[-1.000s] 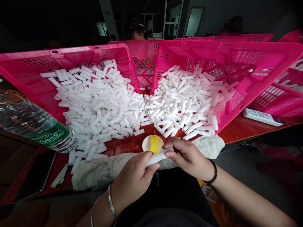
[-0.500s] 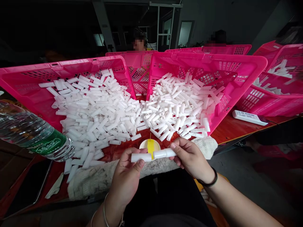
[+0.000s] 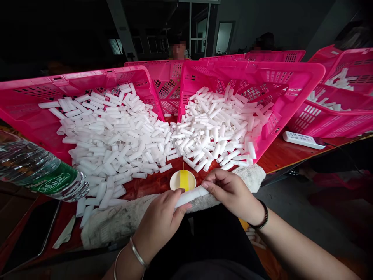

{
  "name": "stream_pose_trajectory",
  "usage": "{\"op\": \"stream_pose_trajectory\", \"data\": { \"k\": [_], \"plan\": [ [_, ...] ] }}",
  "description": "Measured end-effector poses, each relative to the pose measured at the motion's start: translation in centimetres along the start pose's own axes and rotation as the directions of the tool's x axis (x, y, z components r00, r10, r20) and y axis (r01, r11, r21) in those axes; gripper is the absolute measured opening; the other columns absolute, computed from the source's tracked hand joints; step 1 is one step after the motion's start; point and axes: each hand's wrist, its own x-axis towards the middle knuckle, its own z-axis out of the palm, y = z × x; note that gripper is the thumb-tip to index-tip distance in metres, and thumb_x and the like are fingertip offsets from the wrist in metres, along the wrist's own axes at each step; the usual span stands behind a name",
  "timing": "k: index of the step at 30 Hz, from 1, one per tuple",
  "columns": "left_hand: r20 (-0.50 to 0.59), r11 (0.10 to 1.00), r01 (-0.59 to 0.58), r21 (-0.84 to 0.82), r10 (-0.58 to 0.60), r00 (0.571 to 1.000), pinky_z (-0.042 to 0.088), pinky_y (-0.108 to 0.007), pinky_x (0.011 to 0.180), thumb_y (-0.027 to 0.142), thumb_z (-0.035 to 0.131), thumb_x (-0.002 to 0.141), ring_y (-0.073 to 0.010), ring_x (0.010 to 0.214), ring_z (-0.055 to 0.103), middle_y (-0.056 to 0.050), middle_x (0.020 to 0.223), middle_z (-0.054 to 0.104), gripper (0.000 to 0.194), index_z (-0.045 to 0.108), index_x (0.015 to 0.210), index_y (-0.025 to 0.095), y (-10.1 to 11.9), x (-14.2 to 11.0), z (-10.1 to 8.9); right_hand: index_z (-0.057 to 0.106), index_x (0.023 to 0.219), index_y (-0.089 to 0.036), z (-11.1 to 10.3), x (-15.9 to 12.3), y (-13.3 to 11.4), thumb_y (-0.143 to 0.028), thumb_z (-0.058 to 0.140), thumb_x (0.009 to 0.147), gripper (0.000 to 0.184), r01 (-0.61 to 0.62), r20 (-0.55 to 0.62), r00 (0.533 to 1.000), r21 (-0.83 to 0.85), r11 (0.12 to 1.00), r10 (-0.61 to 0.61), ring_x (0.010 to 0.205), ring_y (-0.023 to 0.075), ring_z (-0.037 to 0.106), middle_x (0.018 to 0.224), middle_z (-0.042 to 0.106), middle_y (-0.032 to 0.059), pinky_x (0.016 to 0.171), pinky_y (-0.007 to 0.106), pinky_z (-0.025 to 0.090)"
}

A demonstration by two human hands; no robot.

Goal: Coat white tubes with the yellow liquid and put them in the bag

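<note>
My left hand (image 3: pixel 163 213) is closed on a white plastic tube (image 3: pixel 185 198), thumb below and fingers above. My right hand (image 3: pixel 233 195) pinches the far end of a slimmer white tube piece (image 3: pixel 201 191). Both pieces now meet end to end in one slanted line, and my right fingertips hide part of the slimmer one. Just behind them stands a small round dish (image 3: pixel 175 181) with a yellow strip (image 3: pixel 183 179) across it and a thin upright pin. Beneath my hands a rolled grey-white towel (image 3: pixel 116 219) runs along the table edge.
Two tipped pink crates, left (image 3: pixel 23 88) and right (image 3: pixel 303 91), spill heaps of white tubes (image 3: pixel 122 136) onto the red table (image 3: pixel 148 184). At left are a water bottle (image 3: pixel 43 167) and a dark phone (image 3: pixel 29 233). A white power strip (image 3: pixel 303 140) lies right. People sit beyond the crates.
The gap between the two tube pieces has closed, and they now touch end to end. My left hand has turned over the tube and moved slightly right and down; my right hand shifted slightly left.
</note>
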Motion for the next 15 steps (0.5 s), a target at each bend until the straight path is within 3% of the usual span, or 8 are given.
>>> {"op": "stream_pose_trajectory", "data": {
  "k": [3,6,10,11,12,15],
  "plan": [
    [0.177,1.000,0.028,0.001,-0.028,0.984,0.043,-0.034,0.069,0.036,0.044,0.091,-0.0220,0.078,0.058,-0.007,0.085,0.064,0.025,0.059,0.097,0.017,0.6,0.1,-0.1,0.056,0.079,-0.016,0.0,0.1,0.2,-0.039,0.055,0.086,0.024,0.095,0.059,0.994,-0.143,0.985,-0.088,0.062,0.0091,0.047,0.069,0.054,-0.0002,0.059,0.022,0.040],
    [0.247,0.964,0.147,-0.220,-0.091,0.965,0.040,-0.028,0.064,0.038,0.044,0.091,-0.0163,0.070,0.053,-0.003,0.077,0.059,0.025,0.057,0.092,0.017,1.2,-0.1,0.3,0.054,0.077,-0.016,-0.1,0.7,0.2,-0.037,0.053,0.087,0.024,0.192,0.136,0.976,-0.171,0.966,-0.170,0.058,0.0083,0.044,0.066,0.051,-0.0015,0.055,0.020,0.037],
    [0.449,0.686,0.433,-0.584,-0.171,0.877,0.031,-0.021,0.048,0.049,0.042,0.090,-0.0093,0.051,0.037,0.004,0.059,0.042,0.035,0.055,0.090,0.017,1.7,-0.2,1.3,0.045,0.063,-0.017,-0.2,1.8,0.3,-0.034,0.040,0.093,0.035,0.375,0.204,0.922,-0.266,0.888,-0.328,0.055,0.0082,0.040,0.060,0.046,-0.0020,0.057,0.022,0.034],
    [0.442,0.667,0.439,-0.602,-0.180,0.879,0.031,-0.021,0.048,0.049,0.041,0.090,-0.0093,0.051,0.037,0.004,0.059,0.042,0.035,0.055,0.090,0.017,1.8,-0.2,1.5,0.043,0.060,-0.017,-0.1,2.0,0.3,-0.032,0.036,0.094,0.038,0.391,0.191,0.919,-0.306,0.868,-0.346,0.055,0.0082,0.039,0.059,0.045,-0.0021,0.059,0.023,0.033],
    [0.393,0.703,0.410,-0.582,-0.198,0.898,0.033,-0.022,0.050,0.047,0.042,0.090,-0.0102,0.053,0.040,0.003,0.062,0.045,0.033,0.055,0.089,0.017,1.9,-0.1,1.8,0.041,0.058,-0.017,0.2,2.2,0.4,-0.031,0.033,0.095,0.040,0.373,0.164,0.927,-0.345,0.861,-0.336,0.054,0.0083,0.038,0.057,0.044,-0.0021,0.060,0.024,0.032],
    [0.158,0.913,0.238,-0.330,-0.195,0.968,0.037,-0.027,0.062,0.037,0.043,0.090,-0.0156,0.068,0.049,-0.003,0.075,0.055,0.023,0.053,0.083,0.017,2.2,0.2,2.2,0.039,0.056,-0.018,1.1,2.0,0.6,-0.032,0.030,0.095,0.043,0.194,0.067,0.981,-0.415,0.889,-0.182,0.051,0.0086,0.039,0.054,0.045,-0.0017,0.057,0.024,0.031]
  ]
}}
